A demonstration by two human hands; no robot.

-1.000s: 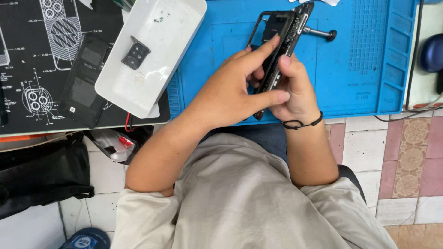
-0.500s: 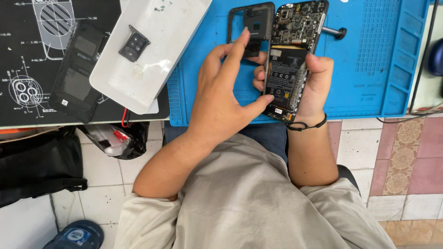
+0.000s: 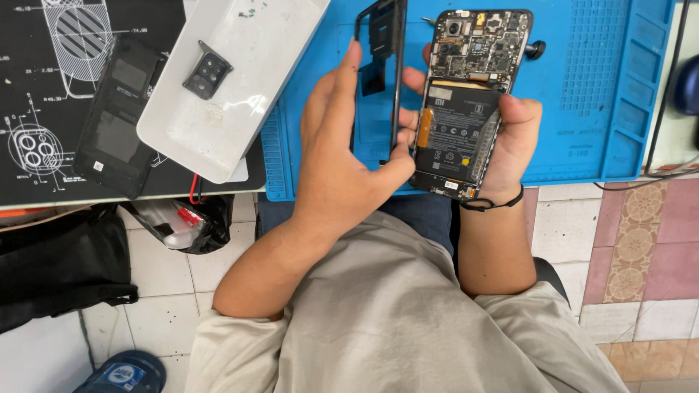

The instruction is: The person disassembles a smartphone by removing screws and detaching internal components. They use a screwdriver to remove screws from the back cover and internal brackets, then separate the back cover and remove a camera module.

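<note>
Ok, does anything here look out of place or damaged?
Nothing looks broken. The opened phone in the right hand has its circuit board and battery bare, and the left hand holds its black frame apart. The white tray sits askew, overhanging the table edge.

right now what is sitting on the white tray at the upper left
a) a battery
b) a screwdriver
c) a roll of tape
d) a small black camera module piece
d: the white tray holds a small black camera module piece; the battery sits in the opened phone held by the right hand, while the left hand holds the black frame.
</note>
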